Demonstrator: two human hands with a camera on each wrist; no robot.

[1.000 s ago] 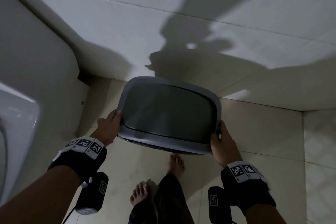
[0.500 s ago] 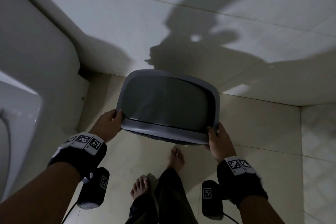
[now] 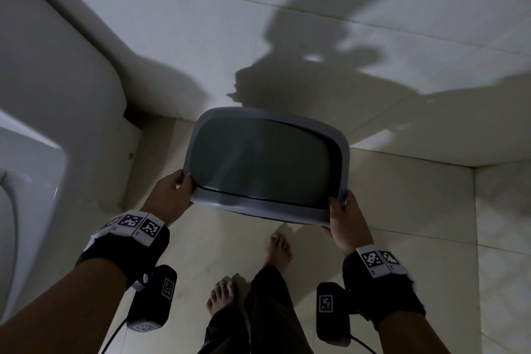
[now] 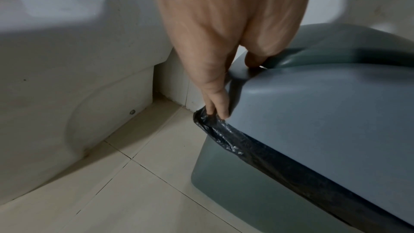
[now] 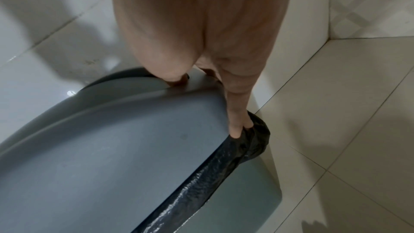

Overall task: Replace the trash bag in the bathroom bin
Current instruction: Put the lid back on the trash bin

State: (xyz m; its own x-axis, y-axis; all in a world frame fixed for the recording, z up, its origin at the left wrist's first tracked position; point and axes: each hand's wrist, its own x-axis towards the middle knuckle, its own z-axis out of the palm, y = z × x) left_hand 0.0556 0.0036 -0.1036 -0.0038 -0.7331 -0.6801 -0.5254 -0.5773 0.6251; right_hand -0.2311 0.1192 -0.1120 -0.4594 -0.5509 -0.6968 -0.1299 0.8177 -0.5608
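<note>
A grey bin lid (image 3: 267, 208) with a dark swing flap (image 3: 258, 164) fills the middle of the head view. My left hand (image 3: 172, 192) grips its near left corner and my right hand (image 3: 344, 218) its near right corner. In the left wrist view my left hand (image 4: 215, 59) has the thumb on top of the lid (image 4: 313, 112), and the fingers reach down its side to the black trash bag (image 4: 224, 130) folded over the bin's rim. The right wrist view mirrors this: right hand (image 5: 201, 42), lid (image 5: 112, 139), bag (image 5: 253, 141). The grey bin body (image 4: 235, 174) (image 5: 235, 201) shows under the lid.
A white toilet (image 3: 43, 123) stands close on the left, with a narrow gap to the bin. A tiled wall (image 3: 287, 8) rises right behind the bin. My bare feet (image 3: 278, 247) stand on the beige floor tiles in front. A wall corner (image 3: 474, 169) lies to the right.
The lid sits slightly higher in the view than a second ago. Both hands keep the same grip at its near corners.
</note>
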